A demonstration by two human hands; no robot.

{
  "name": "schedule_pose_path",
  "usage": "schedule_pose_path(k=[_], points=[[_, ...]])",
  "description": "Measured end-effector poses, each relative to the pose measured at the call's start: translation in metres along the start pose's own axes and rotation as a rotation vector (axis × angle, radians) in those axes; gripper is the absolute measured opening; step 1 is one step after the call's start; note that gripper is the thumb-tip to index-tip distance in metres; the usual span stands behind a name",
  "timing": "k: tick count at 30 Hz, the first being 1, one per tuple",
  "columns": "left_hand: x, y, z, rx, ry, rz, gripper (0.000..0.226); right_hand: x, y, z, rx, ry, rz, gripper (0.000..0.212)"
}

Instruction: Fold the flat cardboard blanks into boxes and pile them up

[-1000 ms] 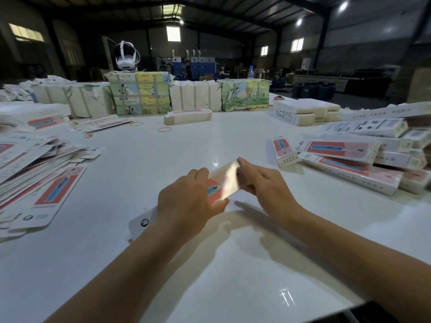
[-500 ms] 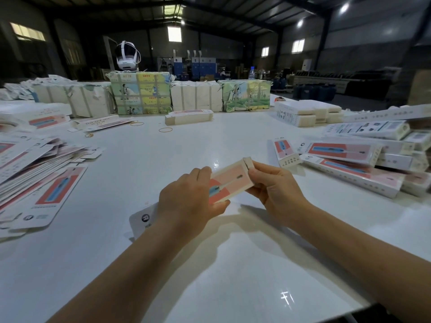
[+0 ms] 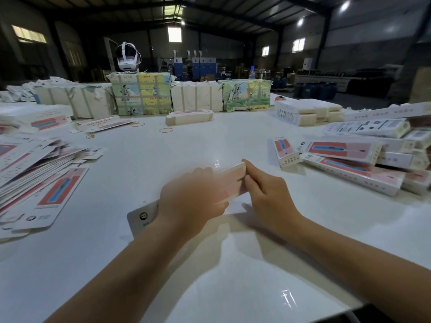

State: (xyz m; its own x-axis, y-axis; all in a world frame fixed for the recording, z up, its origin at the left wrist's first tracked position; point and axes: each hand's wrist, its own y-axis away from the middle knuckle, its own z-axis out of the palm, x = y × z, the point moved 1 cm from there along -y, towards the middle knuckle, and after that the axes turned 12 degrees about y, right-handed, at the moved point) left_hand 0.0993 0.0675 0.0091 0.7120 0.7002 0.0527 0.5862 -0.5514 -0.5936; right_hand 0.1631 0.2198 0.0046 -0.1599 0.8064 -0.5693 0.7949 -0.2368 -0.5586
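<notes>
- My left hand (image 3: 191, 199) wraps the box (image 3: 229, 183) mid-body just above the table (image 3: 210, 141), steadying it.
- My right hand (image 3: 265, 194) pinches its far end, likely to tuck the flap.
- Flat blanks (image 3: 35, 183) lie left, finished boxes (image 3: 363, 159) piled right, both within reach.

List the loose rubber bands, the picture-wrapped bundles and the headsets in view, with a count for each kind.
Rubber bands: 3
Picture-wrapped bundles: 2
Headset: 1
Total: 6
</notes>
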Motion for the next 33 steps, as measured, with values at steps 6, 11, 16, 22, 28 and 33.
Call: schedule_pose_path(k=[6,11,16,22,28,33], points=[[-0.008,-0.002,-0.002,0.026,0.220,-0.118,0.062,-0.007,-0.006,-0.003,-0.006,-0.313,0.069,0.021],[-0.007,-0.002,-0.003,0.042,0.311,-0.176,0.059,-0.004,-0.004,-0.003,0.058,-0.235,0.031,0.029],[-0.003,0.000,-0.004,0.043,0.332,-0.195,0.057,-0.006,0.002,-0.002,0.152,-0.104,-0.082,0.023],[-0.002,0.001,-0.005,0.046,0.329,-0.182,0.058,-0.003,0.000,-0.003,0.151,-0.100,-0.115,0.028],[-0.017,-0.005,-0.010,-0.042,0.279,-0.185,0.056,0.000,-0.003,0.005,-0.031,0.262,-0.127,0.067],[-0.026,-0.005,-0.009,-0.196,0.194,-0.064,0.073,0.002,-0.007,0.000,-0.139,0.493,-0.408,0.092]])
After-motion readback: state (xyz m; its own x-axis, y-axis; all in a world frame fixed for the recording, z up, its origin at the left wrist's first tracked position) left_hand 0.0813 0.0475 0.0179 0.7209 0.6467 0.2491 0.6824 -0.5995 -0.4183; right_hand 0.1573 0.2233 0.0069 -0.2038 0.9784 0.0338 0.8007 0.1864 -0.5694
